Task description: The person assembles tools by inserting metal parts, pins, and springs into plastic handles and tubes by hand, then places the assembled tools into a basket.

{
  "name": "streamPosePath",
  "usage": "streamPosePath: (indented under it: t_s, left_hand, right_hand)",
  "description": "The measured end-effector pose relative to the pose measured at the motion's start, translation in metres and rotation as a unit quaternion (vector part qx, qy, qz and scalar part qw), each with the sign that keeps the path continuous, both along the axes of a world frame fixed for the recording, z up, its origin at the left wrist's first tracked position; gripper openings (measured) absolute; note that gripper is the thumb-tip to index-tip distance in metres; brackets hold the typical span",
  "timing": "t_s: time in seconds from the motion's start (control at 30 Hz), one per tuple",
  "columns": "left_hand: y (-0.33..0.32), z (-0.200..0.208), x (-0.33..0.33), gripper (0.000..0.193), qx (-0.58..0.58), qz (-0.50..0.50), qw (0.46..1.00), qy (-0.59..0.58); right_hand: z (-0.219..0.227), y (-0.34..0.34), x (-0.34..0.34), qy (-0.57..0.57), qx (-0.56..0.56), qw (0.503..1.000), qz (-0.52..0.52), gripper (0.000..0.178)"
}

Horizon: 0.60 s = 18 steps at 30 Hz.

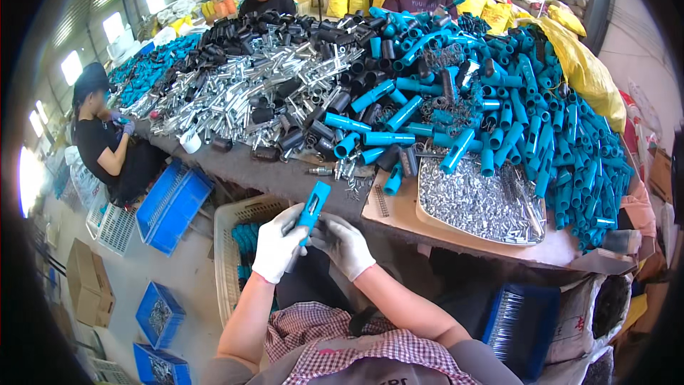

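Observation:
My gloved left hand point(276, 248) is closed around a teal plastic tube-shaped handle point(313, 205) with a long slot in its side. The handle tilts, its upper end pointing away from me toward the table edge, and a dark part shows below my fingers. Close beside its lower end, my gloved right hand point(349, 248) has its fingers curled inward. Whatever those fingers pinch is too small or hidden to make out. Beneath my left hand stands a cream basket point(222, 257) holding several teal pieces. Small metal fittings point(322, 171) lie on the table edge ahead.
Teal tubes point(509, 135), shiny metal rods point(235, 85) and black sleeves point(285, 32) are heaped over the table. A tray of small metal pieces point(477, 203) sits front right. Blue crates point(174, 203) stand on the floor at left. Co-workers point(100, 125) sit around the table.

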<state>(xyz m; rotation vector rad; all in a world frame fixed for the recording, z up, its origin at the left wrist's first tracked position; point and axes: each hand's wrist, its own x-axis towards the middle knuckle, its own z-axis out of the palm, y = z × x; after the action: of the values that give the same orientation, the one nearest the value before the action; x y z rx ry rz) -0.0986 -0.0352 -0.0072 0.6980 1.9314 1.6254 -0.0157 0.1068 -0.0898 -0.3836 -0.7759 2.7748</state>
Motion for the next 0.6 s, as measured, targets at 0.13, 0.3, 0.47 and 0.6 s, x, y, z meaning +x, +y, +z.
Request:
streamPosePath:
  t_s: [0.13, 0.3, 0.47, 0.6]
  left_hand:
    - [-0.003, 0.006, 0.013, 0.058, 0.087, -0.022, 0.991, -0.103]
    - [0.001, 0.003, 0.025, 0.059, 0.079, -0.018, 0.994, -0.077]
    - [0.005, -0.012, 0.032, 0.052, 0.000, 0.039, 0.981, 0.190]
    - [0.005, -0.013, 0.040, 0.052, -0.029, 0.027, 0.974, 0.221]
  right_hand:
    - [0.033, -0.003, 0.019, -0.019, 0.163, 0.981, -0.102, 0.032]
    - [0.038, 0.003, 0.027, -0.037, 0.225, 0.966, -0.126, 0.026]
    - [0.040, 0.005, 0.029, -0.044, 0.271, 0.955, -0.112, 0.021]
    - [0.040, 0.010, 0.033, -0.041, 0.256, 0.962, -0.083, 0.013]
